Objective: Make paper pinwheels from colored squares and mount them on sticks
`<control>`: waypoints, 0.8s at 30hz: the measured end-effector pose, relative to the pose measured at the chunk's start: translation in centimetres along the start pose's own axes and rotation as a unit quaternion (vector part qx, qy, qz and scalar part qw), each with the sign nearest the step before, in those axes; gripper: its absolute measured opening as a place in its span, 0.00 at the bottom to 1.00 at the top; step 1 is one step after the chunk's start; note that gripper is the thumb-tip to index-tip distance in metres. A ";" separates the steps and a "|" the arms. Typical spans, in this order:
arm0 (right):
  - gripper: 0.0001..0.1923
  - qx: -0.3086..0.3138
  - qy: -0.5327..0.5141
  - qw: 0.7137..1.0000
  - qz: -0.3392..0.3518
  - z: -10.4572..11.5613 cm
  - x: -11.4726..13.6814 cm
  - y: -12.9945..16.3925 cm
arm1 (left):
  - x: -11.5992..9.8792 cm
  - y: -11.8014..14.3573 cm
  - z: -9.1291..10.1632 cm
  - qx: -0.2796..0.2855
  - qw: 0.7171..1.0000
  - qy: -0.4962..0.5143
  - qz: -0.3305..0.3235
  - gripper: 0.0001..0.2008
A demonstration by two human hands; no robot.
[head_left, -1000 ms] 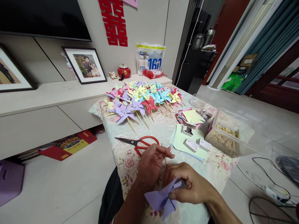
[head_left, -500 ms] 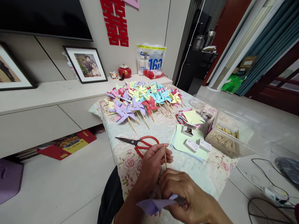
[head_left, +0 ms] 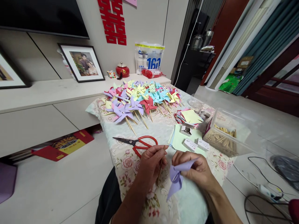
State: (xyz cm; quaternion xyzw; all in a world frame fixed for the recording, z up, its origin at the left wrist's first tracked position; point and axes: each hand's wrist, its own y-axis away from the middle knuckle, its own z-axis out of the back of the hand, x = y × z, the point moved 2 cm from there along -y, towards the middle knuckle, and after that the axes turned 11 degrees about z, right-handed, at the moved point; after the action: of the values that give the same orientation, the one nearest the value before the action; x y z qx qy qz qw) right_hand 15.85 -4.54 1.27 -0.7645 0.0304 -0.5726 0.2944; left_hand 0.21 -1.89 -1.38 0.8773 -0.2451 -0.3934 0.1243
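Note:
My left hand [head_left: 150, 165] pinches a thin wooden stick [head_left: 160, 171] that points down toward the floral tablecloth [head_left: 130, 161]. My right hand [head_left: 198, 171] holds a folded purple paper pinwheel [head_left: 176, 180] just right of the stick, close to its upper end. Whether the paper touches the stick I cannot tell. Red-handled scissors [head_left: 137, 143] lie just beyond my left hand.
A pile of finished pinwheels [head_left: 140, 98] covers the far end of the table. Stacked paper sheets [head_left: 182, 140], small white boxes [head_left: 195, 144] and a clear tub of sticks [head_left: 223, 135] lie at right. Cables [head_left: 263, 186] trail on the floor at right.
My right hand lifted the purple pinwheel up and to the right, away from my lap. My left hand turned the stick from pointing up to pointing down.

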 end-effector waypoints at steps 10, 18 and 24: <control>0.07 -0.138 -0.203 0.969 -0.032 -0.5 -2.8 -1.3 | 0.3 -0.3 -0.3 0.040 0.998 -0.017 -0.038 0.09; 0.07 -0.163 -0.203 0.965 -0.039 -0.1 -3.1 -0.8 | 0.8 1.6 -1.3 -0.026 0.980 -0.146 -0.130 0.06; 0.09 -0.159 -0.064 0.985 0.016 0.2 -3.1 0.3 | -0.2 3.7 -2.5 -0.034 0.945 -0.246 -0.211 0.09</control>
State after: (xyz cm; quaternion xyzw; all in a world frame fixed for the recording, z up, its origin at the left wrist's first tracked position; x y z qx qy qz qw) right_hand 15.06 -3.46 -1.57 -0.8359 0.1144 -0.5059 0.1796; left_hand 0.76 -4.86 1.91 0.7801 -0.0637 -0.6224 0.0037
